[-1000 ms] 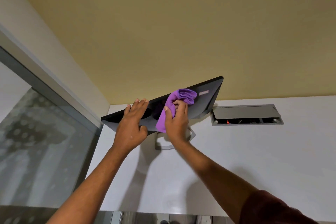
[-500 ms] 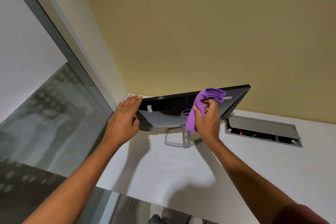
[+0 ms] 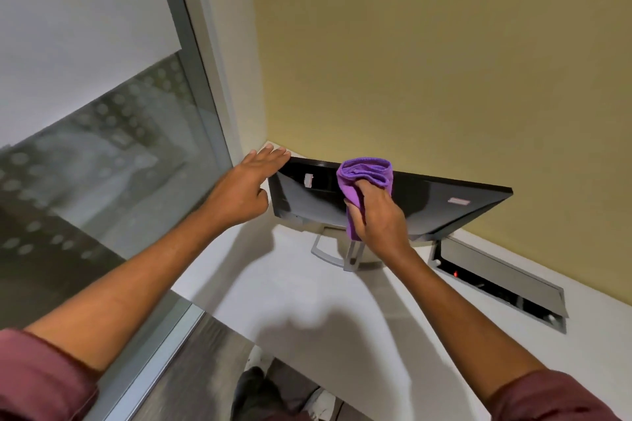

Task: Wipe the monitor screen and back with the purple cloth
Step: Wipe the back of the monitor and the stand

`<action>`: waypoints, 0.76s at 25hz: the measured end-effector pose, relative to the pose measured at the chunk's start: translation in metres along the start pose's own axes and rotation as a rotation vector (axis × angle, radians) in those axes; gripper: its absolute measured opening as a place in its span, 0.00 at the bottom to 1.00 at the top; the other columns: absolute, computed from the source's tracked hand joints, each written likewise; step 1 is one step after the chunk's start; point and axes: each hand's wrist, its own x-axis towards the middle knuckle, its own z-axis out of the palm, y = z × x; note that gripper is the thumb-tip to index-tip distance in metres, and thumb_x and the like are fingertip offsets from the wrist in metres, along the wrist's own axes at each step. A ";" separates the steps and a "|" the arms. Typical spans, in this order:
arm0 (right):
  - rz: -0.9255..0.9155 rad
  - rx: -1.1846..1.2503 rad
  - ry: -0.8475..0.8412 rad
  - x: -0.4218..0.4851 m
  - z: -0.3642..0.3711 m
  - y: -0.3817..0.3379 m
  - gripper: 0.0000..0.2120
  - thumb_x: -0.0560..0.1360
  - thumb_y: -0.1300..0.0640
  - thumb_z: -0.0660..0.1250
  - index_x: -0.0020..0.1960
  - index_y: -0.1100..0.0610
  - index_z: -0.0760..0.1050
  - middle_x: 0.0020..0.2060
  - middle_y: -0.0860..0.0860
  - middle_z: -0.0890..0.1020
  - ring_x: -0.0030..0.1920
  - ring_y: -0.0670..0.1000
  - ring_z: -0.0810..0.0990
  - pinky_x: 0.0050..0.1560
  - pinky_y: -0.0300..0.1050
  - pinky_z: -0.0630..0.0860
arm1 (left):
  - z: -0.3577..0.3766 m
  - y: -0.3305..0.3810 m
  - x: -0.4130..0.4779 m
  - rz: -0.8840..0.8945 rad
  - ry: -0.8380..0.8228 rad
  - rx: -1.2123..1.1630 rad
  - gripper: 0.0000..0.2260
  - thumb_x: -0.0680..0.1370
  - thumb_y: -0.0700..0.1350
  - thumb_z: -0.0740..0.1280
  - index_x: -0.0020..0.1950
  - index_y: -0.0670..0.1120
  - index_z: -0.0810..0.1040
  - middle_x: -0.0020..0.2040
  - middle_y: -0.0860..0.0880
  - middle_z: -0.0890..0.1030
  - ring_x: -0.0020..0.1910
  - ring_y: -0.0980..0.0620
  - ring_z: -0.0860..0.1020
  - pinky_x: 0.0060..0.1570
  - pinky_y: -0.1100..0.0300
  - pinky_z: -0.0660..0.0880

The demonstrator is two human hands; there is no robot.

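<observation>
At the far corner of the white desk (image 3: 307, 301), close to the yellow wall (image 3: 444, 61), the monitor (image 3: 444, 212) stands tilted on its thin silver stand (image 3: 328, 249). A glossy black face bearing two small stickers (image 3: 308, 180) is turned toward the person; this looks like the back panel.

The main risk is the panel rocking or the stand skidding. The left hand (image 3: 246, 188) only lies flat over the upper left corner, fingers straight and together, so it braces rather than grips. A hard push from the wiping hand could swing the monitor toward the wall or tip it on that narrow foot. The cloth is also bunched, so each pass probably covers only a narrow band, and its hanging tail could catch on the stand. Rubbing across a sticker might lift its edge.

The purple cloth (image 3: 362, 178) is wadded in the right hand (image 3: 379, 219), whose fingers curl round it and press it against the black face near the top edge, about midway along. The two hands are apart, with the left sticker between them. An open cable hatch (image 3: 496, 277) sits in the desk just right of the stand.
</observation>
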 end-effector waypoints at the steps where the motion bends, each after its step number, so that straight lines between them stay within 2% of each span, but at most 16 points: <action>1: -0.100 -0.056 -0.056 0.006 0.001 -0.001 0.24 0.82 0.55 0.72 0.75 0.57 0.71 0.63 0.55 0.82 0.58 0.56 0.82 0.50 0.51 0.85 | 0.001 0.001 0.000 -0.005 0.004 -0.005 0.45 0.68 0.25 0.57 0.85 0.48 0.65 0.85 0.50 0.64 0.86 0.52 0.56 0.86 0.53 0.50; 4: -0.391 -0.218 -0.151 0.018 0.015 0.001 0.29 0.76 0.64 0.74 0.76 0.59 0.72 0.62 0.57 0.82 0.58 0.59 0.81 0.52 0.54 0.83 | 0.004 0.003 0.000 -0.023 0.008 -0.028 0.44 0.68 0.27 0.57 0.85 0.48 0.65 0.85 0.48 0.64 0.87 0.49 0.56 0.86 0.50 0.51; 8: -0.610 -0.430 -0.132 0.020 0.038 0.004 0.23 0.80 0.69 0.63 0.74 0.59 0.74 0.56 0.56 0.80 0.51 0.60 0.78 0.47 0.54 0.76 | 0.004 0.003 0.000 -0.046 0.011 -0.047 0.44 0.69 0.26 0.57 0.85 0.50 0.65 0.85 0.50 0.64 0.87 0.51 0.55 0.86 0.49 0.53; 11: -0.744 -0.545 -0.250 0.012 0.044 0.008 0.21 0.79 0.69 0.61 0.71 0.60 0.75 0.53 0.55 0.78 0.49 0.58 0.77 0.45 0.52 0.73 | 0.005 0.003 0.000 -0.046 0.012 -0.050 0.44 0.69 0.26 0.57 0.85 0.50 0.64 0.86 0.51 0.63 0.87 0.52 0.54 0.86 0.50 0.52; 15: -0.871 -0.720 -0.486 -0.001 0.053 0.019 0.27 0.78 0.71 0.45 0.66 0.59 0.76 0.50 0.53 0.78 0.48 0.56 0.77 0.48 0.51 0.75 | 0.009 0.002 -0.002 -0.055 0.021 -0.035 0.44 0.70 0.26 0.57 0.86 0.51 0.63 0.86 0.53 0.62 0.87 0.54 0.53 0.86 0.51 0.53; 16: -0.889 -0.747 -0.512 -0.004 0.056 0.023 0.25 0.78 0.70 0.47 0.66 0.59 0.76 0.50 0.53 0.78 0.48 0.56 0.77 0.49 0.50 0.75 | 0.009 0.002 -0.002 -0.056 0.021 -0.034 0.44 0.70 0.26 0.57 0.86 0.51 0.63 0.86 0.54 0.62 0.87 0.54 0.53 0.86 0.51 0.53; 18: -0.897 -0.770 -0.578 -0.009 0.060 0.032 0.16 0.80 0.65 0.61 0.66 0.59 0.76 0.52 0.53 0.78 0.50 0.56 0.78 0.53 0.51 0.76 | 0.008 0.001 0.000 -0.061 0.023 -0.041 0.44 0.70 0.27 0.57 0.86 0.52 0.64 0.86 0.55 0.62 0.87 0.55 0.54 0.86 0.51 0.54; 19: -0.910 -0.768 -0.605 -0.012 0.061 0.037 0.17 0.79 0.62 0.67 0.67 0.60 0.76 0.53 0.54 0.78 0.52 0.57 0.78 0.55 0.52 0.76 | 0.008 0.000 0.001 -0.065 0.023 -0.048 0.44 0.70 0.27 0.57 0.85 0.53 0.64 0.86 0.55 0.62 0.87 0.55 0.54 0.86 0.50 0.54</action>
